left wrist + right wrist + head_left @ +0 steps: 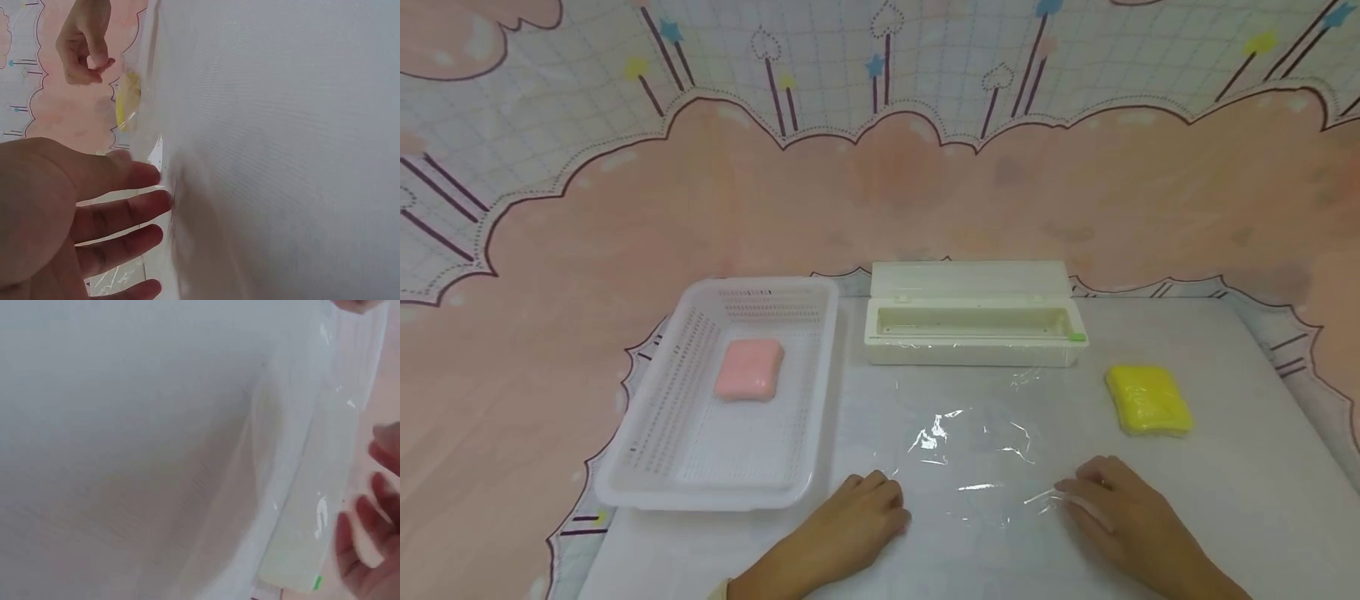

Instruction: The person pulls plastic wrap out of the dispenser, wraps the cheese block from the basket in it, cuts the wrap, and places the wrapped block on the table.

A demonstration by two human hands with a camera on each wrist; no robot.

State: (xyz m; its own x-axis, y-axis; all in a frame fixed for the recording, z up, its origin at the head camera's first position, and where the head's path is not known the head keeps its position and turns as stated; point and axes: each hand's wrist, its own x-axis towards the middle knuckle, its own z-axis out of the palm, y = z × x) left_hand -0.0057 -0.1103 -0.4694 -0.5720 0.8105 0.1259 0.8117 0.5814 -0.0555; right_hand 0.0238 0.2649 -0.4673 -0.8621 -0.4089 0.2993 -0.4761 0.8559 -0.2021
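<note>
A sheet of clear plastic wrap (977, 450) lies on the table in front of a white wrap dispenser box (977, 354), showing glints and wrinkles. At the sheet's left side is my left hand (861, 525); in the left wrist view its fingers (125, 209) are fairly straight, tips touching the wrap at the tabletop. My right hand (1123, 521) hovers by the sheet's right side. Its fingers (372, 519) are loosely bent and spread apart in the right wrist view, with nothing seen between them. A yellow block (1148, 400) with a shiny surface lies beyond the right hand.
On the left stands a white perforated basket (820, 400) holding a pink block (749, 368). The dispenser's lid (970, 281) is raised, and a green piece (1077, 337) sits at its right end. A patterned cloth (925, 200) hangs behind the white table (1247, 467).
</note>
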